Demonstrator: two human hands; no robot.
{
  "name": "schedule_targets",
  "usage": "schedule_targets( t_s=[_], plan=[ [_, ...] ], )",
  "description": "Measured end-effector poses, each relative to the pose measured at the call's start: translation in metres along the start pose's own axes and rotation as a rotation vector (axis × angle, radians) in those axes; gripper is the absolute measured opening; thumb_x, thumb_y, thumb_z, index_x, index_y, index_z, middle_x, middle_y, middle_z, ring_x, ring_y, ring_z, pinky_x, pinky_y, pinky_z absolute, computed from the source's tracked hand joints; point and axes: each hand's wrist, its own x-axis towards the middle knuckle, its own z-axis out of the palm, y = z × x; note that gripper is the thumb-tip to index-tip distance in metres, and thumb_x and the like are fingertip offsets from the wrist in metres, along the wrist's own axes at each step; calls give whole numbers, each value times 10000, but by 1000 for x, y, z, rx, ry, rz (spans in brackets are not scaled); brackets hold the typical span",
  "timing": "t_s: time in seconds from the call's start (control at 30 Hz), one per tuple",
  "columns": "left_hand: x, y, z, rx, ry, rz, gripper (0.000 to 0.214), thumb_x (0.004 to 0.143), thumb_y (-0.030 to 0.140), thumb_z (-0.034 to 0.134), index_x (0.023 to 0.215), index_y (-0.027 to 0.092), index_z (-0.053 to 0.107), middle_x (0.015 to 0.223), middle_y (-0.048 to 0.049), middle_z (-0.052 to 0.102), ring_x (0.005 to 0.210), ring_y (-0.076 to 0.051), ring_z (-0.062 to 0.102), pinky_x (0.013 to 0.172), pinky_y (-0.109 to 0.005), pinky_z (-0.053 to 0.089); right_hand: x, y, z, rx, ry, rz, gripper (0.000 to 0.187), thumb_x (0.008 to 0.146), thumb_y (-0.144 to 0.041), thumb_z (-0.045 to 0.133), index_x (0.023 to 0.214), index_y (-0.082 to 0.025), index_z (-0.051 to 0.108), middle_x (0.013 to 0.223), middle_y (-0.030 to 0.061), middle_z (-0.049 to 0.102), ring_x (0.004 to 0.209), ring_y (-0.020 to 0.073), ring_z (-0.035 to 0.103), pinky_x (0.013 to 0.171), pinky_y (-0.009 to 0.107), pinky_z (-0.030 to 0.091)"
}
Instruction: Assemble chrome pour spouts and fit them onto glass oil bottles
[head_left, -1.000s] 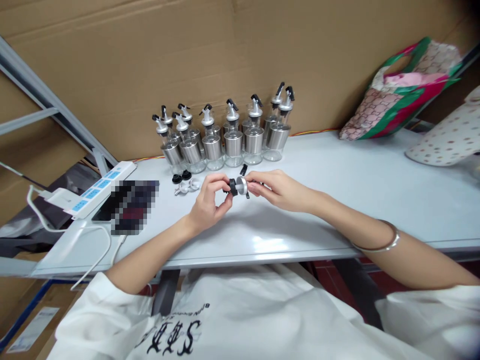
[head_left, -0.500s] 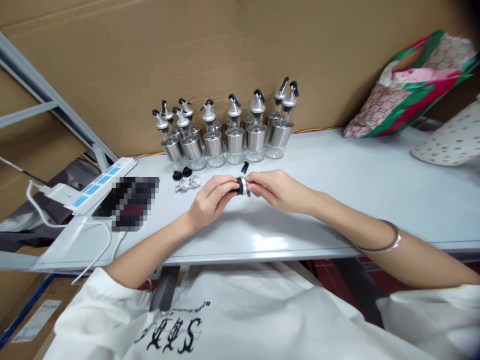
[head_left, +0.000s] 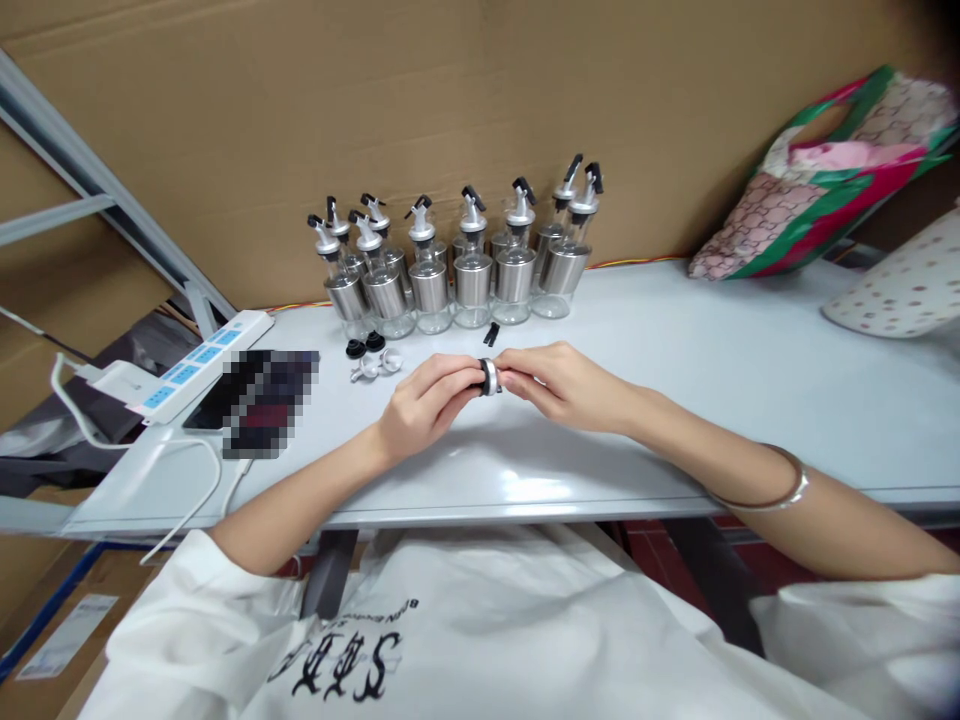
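Both of my hands meet over the middle of the pale table (head_left: 675,400). My left hand (head_left: 427,405) and my right hand (head_left: 559,385) pinch a small silver and black pourer cap (head_left: 489,377) between their fingertips, just above the tabletop. Behind them stands a cluster of several glass and steel dispenser bottles (head_left: 457,270) with black-tipped spouts, lined up against the cardboard wall. A few loose small parts lie left of my hands: two black rings (head_left: 364,346) and clear silver pieces (head_left: 379,365). One small black piece (head_left: 491,333) lies in front of the bottles.
A white power strip (head_left: 199,368) with a cable lies at the table's left edge, next to a blurred dark flat object (head_left: 262,400). A colourful bag (head_left: 817,180) and a spotted cloth item (head_left: 900,285) sit at the far right. A metal bracelet (head_left: 772,490) circles my right forearm.
My left fingers have closed the black piece against the silver cap, so the two parts now sit together between both hands. The hands stay in the same place.
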Motion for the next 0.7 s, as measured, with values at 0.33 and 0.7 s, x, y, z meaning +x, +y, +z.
schedule_targets(
  t_s=[0.33, 0.7],
  plan=[
    [0, -12, 0, 65, -94, -43, 174, 873, 132, 526, 1044, 170, 530, 988, -79, 626, 929, -152, 618, 810, -293, 525, 2, 6, 5, -180, 93, 193, 286, 903, -340, 440, 942, -156, 656, 552, 21, 572, 477, 125, 446, 536, 248, 287],
    [-1, -4, 9, 31, -55, -170, 434, 812, 406, 622, 1113, 214, 376, 861, -1, 494, 720, -120, 505, 647, -273, 445, 5, -14, 10, 725, -16, 483, 314, 756, -282, 588, 1029, -127, 571, 636, -13, 603, 531, 101, 539, 513, 228, 399]
  ],
)
